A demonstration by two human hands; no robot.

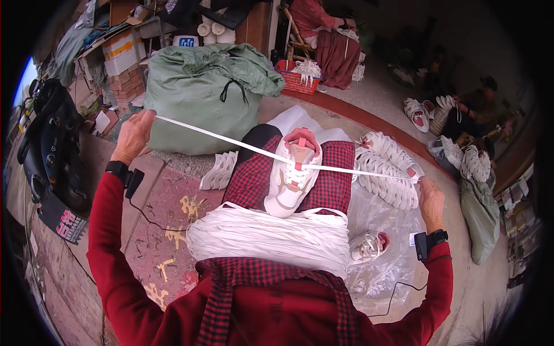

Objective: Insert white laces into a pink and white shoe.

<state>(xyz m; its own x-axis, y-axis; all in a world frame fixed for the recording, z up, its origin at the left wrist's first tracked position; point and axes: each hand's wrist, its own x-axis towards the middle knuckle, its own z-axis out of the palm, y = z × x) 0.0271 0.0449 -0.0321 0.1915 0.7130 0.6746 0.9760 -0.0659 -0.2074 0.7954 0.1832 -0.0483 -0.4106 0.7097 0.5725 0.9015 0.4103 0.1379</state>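
Note:
A white and beige sneaker [293, 173] with a pink lining rests on my lap, its toe toward me. From it a white shoelace [225, 138] runs out taut to both sides. My left hand [136, 134] is closed on one end, out at the left beside a green sack. The other end is pinched in my right hand [430, 199], out at the right and a little lower. Across my thighs, between the sneaker and my body, lies a thick bundle of white laces [268, 239].
The bulging green sack [202, 92] stands ahead on the left. To my right are a stack of white shoe parts [384, 179] and a single sneaker [369, 247] on clear plastic. A red basket [300, 79] and a seated person are farther off. A scooter [55, 144] stands at far left.

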